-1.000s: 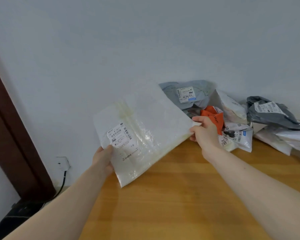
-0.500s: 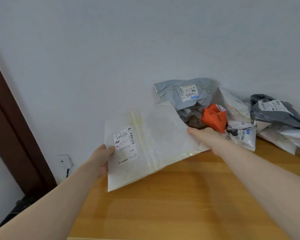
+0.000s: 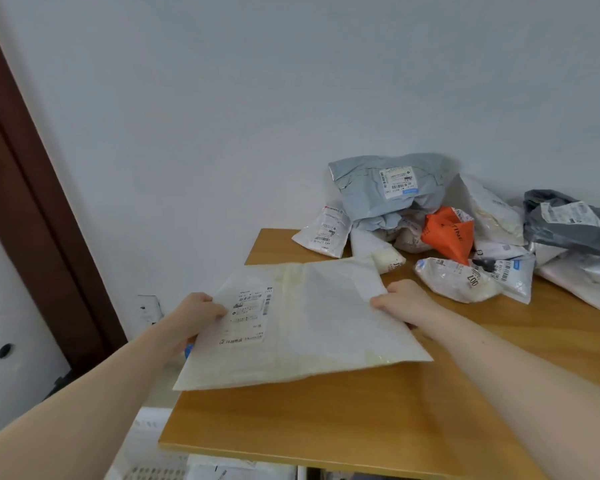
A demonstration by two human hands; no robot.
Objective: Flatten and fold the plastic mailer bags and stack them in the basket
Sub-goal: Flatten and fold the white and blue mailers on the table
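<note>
A large white mailer bag (image 3: 312,327) with a shipping label on its left part lies nearly flat over the left end of the wooden table (image 3: 378,420), its left side past the table's edge. My left hand (image 3: 196,315) grips its left edge by the label. My right hand (image 3: 400,301) holds its right edge. A heap of crumpled mailer bags (image 3: 440,230) sits at the back of the table: light blue, orange, grey and several white ones. A white basket (image 3: 146,455) shows partly below the table's front left corner.
A pale wall stands behind the table. A dark brown door frame (image 3: 32,216) runs down the left. A wall socket (image 3: 148,308) sits low on the wall beside my left hand. The table's near edge crosses the bottom of the view.
The white mailer has come down from a raised, tilted hold to nearly flat over the table. Both hands lowered with it, and the view tipped downward, bringing the table's front edge and the basket into sight.
</note>
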